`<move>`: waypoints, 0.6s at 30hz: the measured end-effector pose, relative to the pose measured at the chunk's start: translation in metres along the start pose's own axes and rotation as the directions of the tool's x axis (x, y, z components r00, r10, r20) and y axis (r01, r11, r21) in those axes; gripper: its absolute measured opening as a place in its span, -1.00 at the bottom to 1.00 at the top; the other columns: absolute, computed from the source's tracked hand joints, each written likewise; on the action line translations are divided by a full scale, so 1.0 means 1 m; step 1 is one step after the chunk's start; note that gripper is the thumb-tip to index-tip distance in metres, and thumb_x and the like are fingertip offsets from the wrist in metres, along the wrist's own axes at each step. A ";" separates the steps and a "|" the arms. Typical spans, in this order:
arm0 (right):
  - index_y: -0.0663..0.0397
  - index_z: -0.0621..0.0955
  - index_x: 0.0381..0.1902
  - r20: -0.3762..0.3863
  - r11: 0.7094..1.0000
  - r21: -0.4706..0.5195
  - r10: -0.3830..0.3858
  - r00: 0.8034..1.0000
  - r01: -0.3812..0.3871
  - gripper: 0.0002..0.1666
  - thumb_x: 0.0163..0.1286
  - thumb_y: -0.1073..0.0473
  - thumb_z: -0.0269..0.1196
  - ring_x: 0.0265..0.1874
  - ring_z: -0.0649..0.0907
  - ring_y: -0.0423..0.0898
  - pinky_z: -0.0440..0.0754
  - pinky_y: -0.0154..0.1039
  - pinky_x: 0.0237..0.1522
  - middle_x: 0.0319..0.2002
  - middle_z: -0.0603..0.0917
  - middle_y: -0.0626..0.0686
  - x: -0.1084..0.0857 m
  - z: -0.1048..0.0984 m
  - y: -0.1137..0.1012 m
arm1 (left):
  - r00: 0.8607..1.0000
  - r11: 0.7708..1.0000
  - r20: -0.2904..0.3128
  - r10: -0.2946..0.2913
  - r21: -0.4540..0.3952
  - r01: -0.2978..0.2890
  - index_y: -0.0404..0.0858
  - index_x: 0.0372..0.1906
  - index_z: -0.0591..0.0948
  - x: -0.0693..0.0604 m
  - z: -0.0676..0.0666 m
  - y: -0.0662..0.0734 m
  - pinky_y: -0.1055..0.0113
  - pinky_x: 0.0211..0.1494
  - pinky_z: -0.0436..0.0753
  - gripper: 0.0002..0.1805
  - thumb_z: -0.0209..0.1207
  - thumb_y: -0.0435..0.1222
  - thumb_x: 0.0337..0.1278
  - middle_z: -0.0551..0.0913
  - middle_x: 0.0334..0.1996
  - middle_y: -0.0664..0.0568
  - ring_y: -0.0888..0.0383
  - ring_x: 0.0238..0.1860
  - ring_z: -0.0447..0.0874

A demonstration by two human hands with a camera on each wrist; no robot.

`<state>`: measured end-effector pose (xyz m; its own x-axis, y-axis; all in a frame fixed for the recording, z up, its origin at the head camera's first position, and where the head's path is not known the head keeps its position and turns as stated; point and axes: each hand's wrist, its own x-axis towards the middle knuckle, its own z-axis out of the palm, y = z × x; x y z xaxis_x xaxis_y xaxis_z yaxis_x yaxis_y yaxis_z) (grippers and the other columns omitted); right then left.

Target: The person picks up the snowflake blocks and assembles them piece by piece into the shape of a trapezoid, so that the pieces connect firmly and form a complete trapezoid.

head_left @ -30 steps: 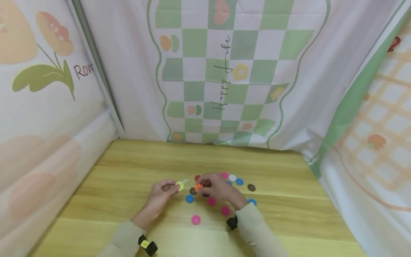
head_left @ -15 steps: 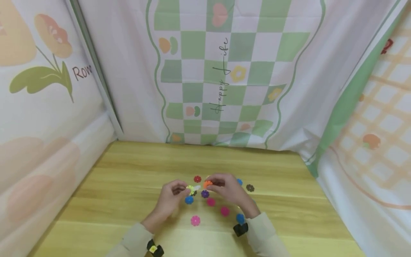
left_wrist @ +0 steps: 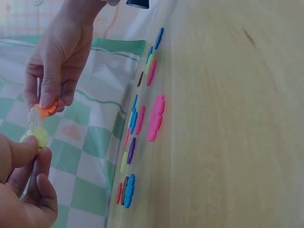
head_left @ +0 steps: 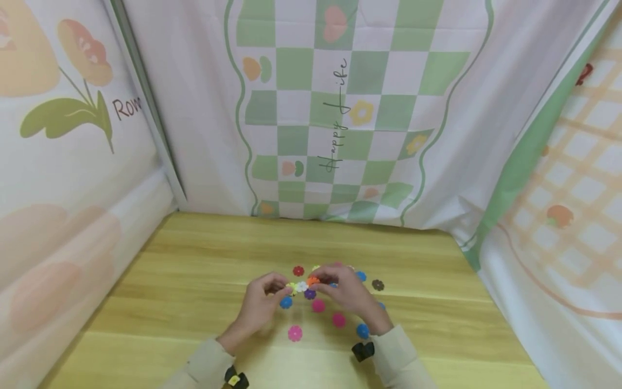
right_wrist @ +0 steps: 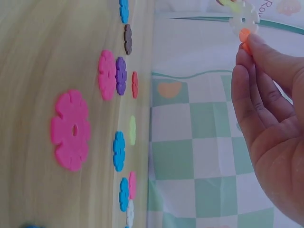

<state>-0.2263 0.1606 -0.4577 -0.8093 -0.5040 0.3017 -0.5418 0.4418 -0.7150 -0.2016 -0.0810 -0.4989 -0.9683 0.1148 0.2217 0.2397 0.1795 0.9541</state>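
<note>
My left hand pinches a yellow flower-shaped disc between thumb and index finger. A white disc stands out from the yellow one, between the two hands. With thumb and fingertips, my right hand pinches an orange disc, which meets the white disc's edge. In the right wrist view the white disc sits just above the orange disc. All three are held above the table. Whether the orange disc is locked into the white one, I cannot tell.
Loose discs lie on the wooden table: red, purple, brown, several blue and several pink. Behind the table hangs a green-and-white checked curtain; patterned cloth hangs at both sides.
My left hand has moved right with the yellow and white discs. My right hand shifted right with the orange disc, which has come up against the white one.
</note>
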 end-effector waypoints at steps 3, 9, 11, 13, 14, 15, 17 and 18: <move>0.05 0.80 -0.04 0.005 1.000 -0.017 -0.011 1.000 0.011 -0.81 0.40 0.25 0.42 -0.25 0.80 -0.14 0.82 -0.20 -0.11 -0.20 0.84 -0.05 0.001 0.001 0.000 | 1.000 1.000 0.003 0.023 0.012 -0.023 -0.17 -0.20 0.76 -0.001 0.001 0.000 0.47 -0.20 0.65 -0.93 0.41 -0.36 0.27 0.79 -0.35 0.02 -0.01 -0.31 0.71; 0.08 0.84 -0.15 0.037 0.996 -0.045 -0.069 0.997 0.071 -0.85 0.32 0.31 0.46 -0.30 0.81 -0.15 0.81 -0.31 -0.17 -0.27 0.86 -0.02 0.003 0.001 -0.002 | 0.998 0.995 0.014 0.068 0.077 -0.068 -0.15 -0.23 0.78 -0.003 0.001 0.003 0.48 -0.27 0.61 -0.95 0.42 -0.35 0.27 0.77 -0.41 0.07 0.22 -0.39 0.63; 0.11 0.84 -0.18 0.060 0.995 -0.040 -0.086 0.994 0.089 -0.87 0.32 0.31 0.47 -0.32 0.81 -0.16 0.80 -0.34 -0.19 -0.29 0.87 -0.01 0.004 0.000 -0.003 | 0.997 0.993 0.022 0.073 0.090 -0.075 -0.15 -0.23 0.78 -0.003 0.002 0.003 0.48 -0.29 0.61 -0.94 0.42 -0.37 0.26 0.77 -0.42 0.07 0.25 -0.40 0.62; 0.13 0.84 -0.17 0.082 0.993 -0.057 -0.100 0.992 0.105 -0.87 0.32 0.31 0.47 -0.32 0.80 -0.20 0.79 -0.38 -0.20 -0.28 0.87 -0.01 0.004 0.000 -0.003 | 0.997 0.994 0.026 0.066 0.087 -0.068 -0.15 -0.23 0.78 -0.003 0.003 0.001 0.48 -0.28 0.62 -0.94 0.42 -0.37 0.27 0.77 -0.41 0.07 0.26 -0.39 0.62; 0.14 0.84 -0.16 0.088 0.992 -0.057 -0.105 0.991 0.110 -0.87 0.33 0.31 0.46 -0.32 0.80 -0.19 0.79 -0.38 -0.20 -0.27 0.88 0.01 0.005 0.001 -0.003 | 0.998 0.995 0.025 0.057 0.079 -0.059 -0.16 -0.22 0.78 -0.002 0.003 0.001 0.48 -0.28 0.62 -0.94 0.41 -0.37 0.28 0.78 -0.41 0.06 0.25 -0.39 0.62; 0.14 0.84 -0.15 0.091 0.993 -0.052 -0.102 0.991 0.107 -0.86 0.34 0.32 0.45 -0.32 0.81 -0.17 0.79 -0.38 -0.19 -0.27 0.88 0.02 0.005 0.002 -0.003 | 0.999 0.997 0.021 0.046 0.069 -0.047 -0.17 -0.21 0.77 -0.002 0.002 -0.001 0.47 -0.26 0.63 -0.94 0.41 -0.37 0.28 0.78 -0.39 0.05 0.25 -0.38 0.63; 0.14 0.83 -0.10 0.091 0.995 -0.043 -0.086 0.992 0.090 -0.83 0.36 0.33 0.44 -0.29 0.83 -0.12 0.79 -0.38 -0.16 -0.24 0.88 0.04 0.006 0.003 -0.003 | 1.000 0.999 0.012 0.005 0.037 -0.005 -0.19 -0.19 0.76 -0.001 0.001 -0.003 0.48 -0.22 0.66 -0.94 0.40 -0.37 0.30 0.77 -0.35 0.02 0.23 -0.34 0.65; 0.13 0.82 -0.06 0.084 0.996 -0.039 -0.073 0.994 0.077 -0.80 0.37 0.31 0.44 -0.27 0.83 -0.12 0.78 -0.39 -0.14 -0.21 0.88 0.03 0.006 0.003 -0.003 | 1.000 1.000 0.003 -0.016 0.022 0.016 -0.20 -0.18 0.75 -0.001 0.001 -0.004 0.48 -0.19 0.68 -0.93 0.39 -0.37 0.30 0.76 -0.33 0.00 0.23 -0.32 0.66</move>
<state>-0.2289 0.1538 -0.4555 -0.7454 -0.5958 0.2990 -0.6108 0.4307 -0.6644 -0.2013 -0.0807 -0.5036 -0.9717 0.1152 0.2060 0.2260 0.2023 0.9529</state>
